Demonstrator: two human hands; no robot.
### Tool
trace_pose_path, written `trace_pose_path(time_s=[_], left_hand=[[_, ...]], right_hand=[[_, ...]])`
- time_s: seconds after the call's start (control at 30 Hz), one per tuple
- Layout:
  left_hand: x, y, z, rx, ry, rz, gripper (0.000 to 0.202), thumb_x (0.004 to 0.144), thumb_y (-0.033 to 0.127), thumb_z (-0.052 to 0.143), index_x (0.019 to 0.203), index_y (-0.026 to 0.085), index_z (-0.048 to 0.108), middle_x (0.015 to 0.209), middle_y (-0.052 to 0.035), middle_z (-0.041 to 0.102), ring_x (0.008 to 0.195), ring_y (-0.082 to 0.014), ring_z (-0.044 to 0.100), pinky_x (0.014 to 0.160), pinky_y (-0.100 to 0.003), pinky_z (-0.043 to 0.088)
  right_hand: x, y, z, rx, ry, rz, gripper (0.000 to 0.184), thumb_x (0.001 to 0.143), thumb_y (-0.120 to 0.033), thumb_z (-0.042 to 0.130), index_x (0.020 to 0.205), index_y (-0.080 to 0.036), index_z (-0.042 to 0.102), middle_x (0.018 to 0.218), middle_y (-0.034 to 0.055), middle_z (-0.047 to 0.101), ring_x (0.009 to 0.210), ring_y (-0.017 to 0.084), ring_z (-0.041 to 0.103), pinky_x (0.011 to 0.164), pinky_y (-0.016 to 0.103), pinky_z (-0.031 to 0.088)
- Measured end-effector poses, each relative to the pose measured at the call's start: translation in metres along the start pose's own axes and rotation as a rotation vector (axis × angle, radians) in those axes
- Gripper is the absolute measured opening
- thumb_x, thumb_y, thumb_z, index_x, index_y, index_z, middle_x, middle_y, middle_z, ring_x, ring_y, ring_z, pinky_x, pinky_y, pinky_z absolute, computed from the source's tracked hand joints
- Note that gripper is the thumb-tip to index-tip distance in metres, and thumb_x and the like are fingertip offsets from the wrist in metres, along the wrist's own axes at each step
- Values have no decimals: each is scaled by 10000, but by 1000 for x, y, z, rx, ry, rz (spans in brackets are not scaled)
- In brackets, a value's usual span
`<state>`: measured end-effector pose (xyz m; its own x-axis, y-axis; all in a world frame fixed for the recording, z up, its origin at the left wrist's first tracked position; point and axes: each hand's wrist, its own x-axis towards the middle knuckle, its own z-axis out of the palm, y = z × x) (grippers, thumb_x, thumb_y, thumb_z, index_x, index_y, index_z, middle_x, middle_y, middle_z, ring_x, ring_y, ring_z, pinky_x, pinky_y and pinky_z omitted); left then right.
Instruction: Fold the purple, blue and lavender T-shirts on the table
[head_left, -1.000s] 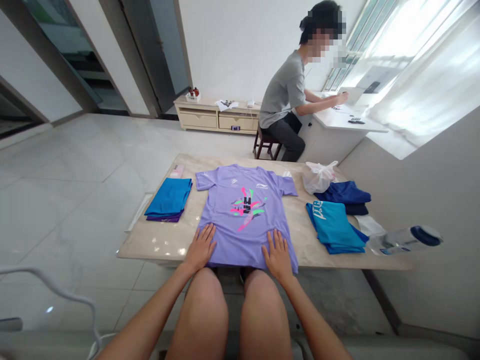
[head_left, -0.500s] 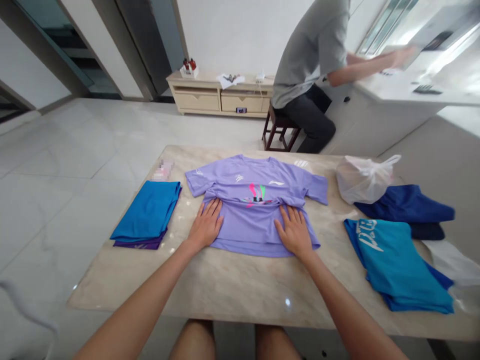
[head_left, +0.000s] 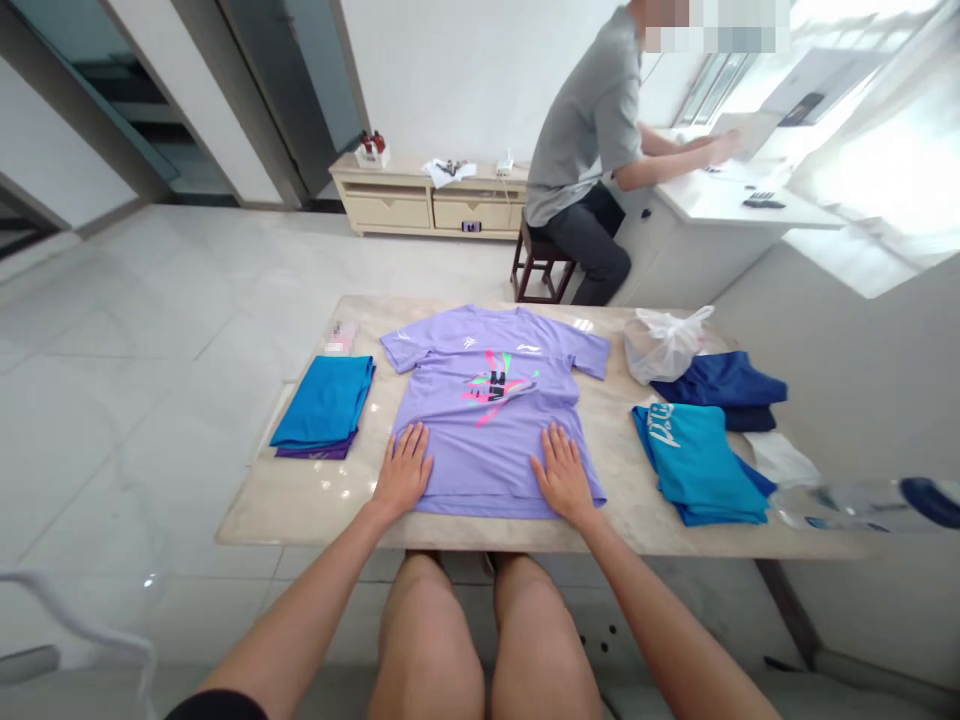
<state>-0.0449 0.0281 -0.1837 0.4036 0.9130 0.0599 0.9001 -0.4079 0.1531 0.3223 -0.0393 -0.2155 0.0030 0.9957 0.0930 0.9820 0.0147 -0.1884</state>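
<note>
A lilac T-shirt (head_left: 491, 400) with a pink and green print lies face up in the middle of the marble table (head_left: 315, 500). My left hand (head_left: 405, 470) lies flat, fingers spread, on the shirt's lower left hem. My right hand (head_left: 561, 474) lies flat on the lower right hem. Both hands press on the cloth and hold nothing.
A folded blue stack (head_left: 324, 405) lies at the left; a teal shirt (head_left: 694, 460) and dark blue clothes (head_left: 724, 385) lie at the right with a white plastic bag (head_left: 660, 342). A clear bottle (head_left: 862, 497) lies at the right edge. A person (head_left: 592, 160) sits at a far counter.
Half a second ago my hands had pushed the shirt's lower part up into a bunch; now they have slid back toward me and the shirt lies smooth.
</note>
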Motion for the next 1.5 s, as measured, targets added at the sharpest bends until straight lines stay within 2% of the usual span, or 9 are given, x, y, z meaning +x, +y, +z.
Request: trace_pose_path(time_s=[0.23, 0.4, 0.47, 0.6, 0.73, 0.87, 1.0, 1.17, 1.5], left_hand=[[-90, 18, -40, -179, -112, -1, 566, 1039, 353, 515, 1570, 180, 609, 1709, -161, 517, 1599, -357, 466, 1314, -594, 363], [-127, 46, -94, -528, -158, -162, 509, 1107, 457, 376, 1311, 187, 757, 1343, -149, 795, 1252, -311, 750, 1127, -504, 573], [-149, 66, -114, -652, -121, -163, 601, 1145, 482, 252, 1315, 187, 747, 1284, -122, 816, 1191, -266, 773, 1086, -441, 606], [-209, 110, -142, -639, 141, -98, 480, 1144, 429, 374, 1439, 225, 692, 1509, -100, 707, 1408, -267, 654, 1255, -480, 495], [-249, 130, -152, -288, 333, 87, 551, 1090, 287, 494, 1639, 257, 525, 1704, -91, 526, 1598, -310, 457, 1302, -528, 429], [-257, 128, -159, -98, 421, 179, 622, 1049, 214, 521, 1669, 223, 482, 1715, -107, 506, 1621, -326, 405, 1268, -513, 442], [-253, 127, -167, -64, 418, 275, 580, 1020, 179, 547, 1596, 245, 573, 1644, -91, 590, 1581, -330, 447, 1303, -546, 371], [-251, 130, -169, -132, 407, 190, 430, 1028, 218, 575, 1440, 248, 697, 1581, -96, 638, 1517, -325, 506, 1244, -525, 437], [-266, 121, -159, -185, 367, 168, 480, 1070, 277, 524, 1535, 270, 641, 1659, -90, 574, 1593, -333, 438, 1306, -572, 390]], right_hand=[[-86, -11, -47, 380, -117, 116, 840, 1039, -708, 505, 1625, -108, 554, 1766, 204, 364, 1677, 392, 296, 1361, 643, 234], [-140, -32, -109, 739, -120, 257, 732, 1080, -714, 396, 1428, -163, 731, 1457, 182, 717, 1390, 335, 664, 1232, 558, 484], [-166, -56, -134, 836, -52, 273, 676, 1105, -683, 388, 1449, -206, 722, 1446, 139, 731, 1368, 304, 679, 1219, 520, 504], [-217, -123, -163, 997, 101, 366, 618, 1139, -624, 378, 1465, -226, 720, 1525, 114, 684, 1429, 284, 638, 1267, 486, 469], [-264, -169, -153, 795, 329, 355, 660, 1127, -581, 466, 1679, -219, 483, 1706, 125, 498, 1564, 309, 507, 1299, 525, 432], [-296, -186, -132, 502, 444, 274, 802, 1098, -593, 547, 1769, -237, 289, 1741, 154, 436, 1574, 366, 485, 1233, 567, 487], [-303, -186, -129, 459, 452, 295, 855, 1080, -648, 554, 1764, -211, 284, 1706, 190, 474, 1532, 379, 531, 1173, 548, 533], [-299, -174, -135, 509, 452, 295, 835, 1075, -645, 562, 1738, -193, 332, 1693, 193, 487, 1537, 358, 523, 1213, 527, 495], [-301, -159, -139, 589, 462, 282, 822, 1063, -661, 551, 1712, -194, 358, 1674, 194, 500, 1525, 341, 520, 1261, 549, 443]])
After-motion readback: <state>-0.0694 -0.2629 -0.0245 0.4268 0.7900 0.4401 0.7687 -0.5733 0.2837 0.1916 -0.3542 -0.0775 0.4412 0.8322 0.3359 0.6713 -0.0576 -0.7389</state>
